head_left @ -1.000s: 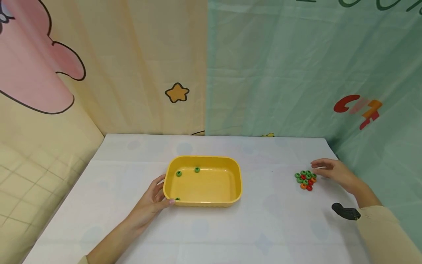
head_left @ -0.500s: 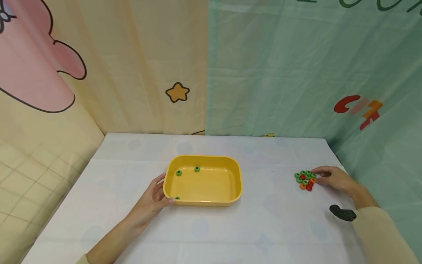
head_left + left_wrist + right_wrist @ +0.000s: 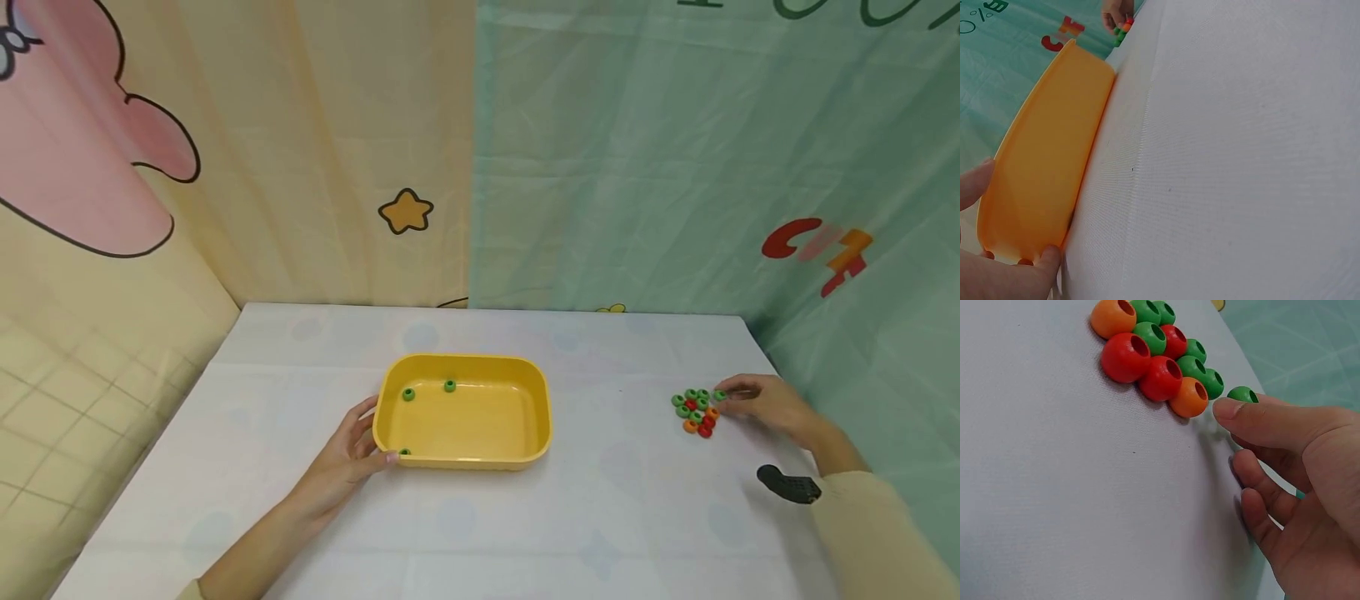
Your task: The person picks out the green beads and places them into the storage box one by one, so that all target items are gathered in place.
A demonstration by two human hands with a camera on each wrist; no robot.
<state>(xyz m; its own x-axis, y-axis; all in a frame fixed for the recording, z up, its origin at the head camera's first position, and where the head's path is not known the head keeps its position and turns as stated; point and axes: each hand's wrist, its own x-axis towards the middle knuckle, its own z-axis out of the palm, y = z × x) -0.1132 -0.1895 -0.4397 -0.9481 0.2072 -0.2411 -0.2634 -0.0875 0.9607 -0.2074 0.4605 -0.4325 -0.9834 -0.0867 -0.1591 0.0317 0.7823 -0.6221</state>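
My left hand (image 3: 348,458) grips the left end of a yellow plastic basin (image 3: 472,425), thumb on the near rim and the other fingers along its outer side. Three green beads, one of them a green bead (image 3: 408,394) near the left wall, lie inside. At the right, my right hand (image 3: 772,410) pinches a green bead (image 3: 1242,394) between thumb and index finger, just off the corner of a bead cluster. That cluster holds several green, red and orange beads, among them a red bead (image 3: 1160,378) and an orange bead (image 3: 1189,397), with holes showing.
A white cloth (image 3: 600,517) covers the table. Behind it hang a yellow curtain (image 3: 337,125) and a green curtain (image 3: 600,150). A black strap-like piece (image 3: 787,485) sticks out from the right sleeve (image 3: 870,517).
My right hand has come down to the cluster's right edge and taken a green bead, drawing it slightly away from the others. The left hand and the basin have stayed in place.
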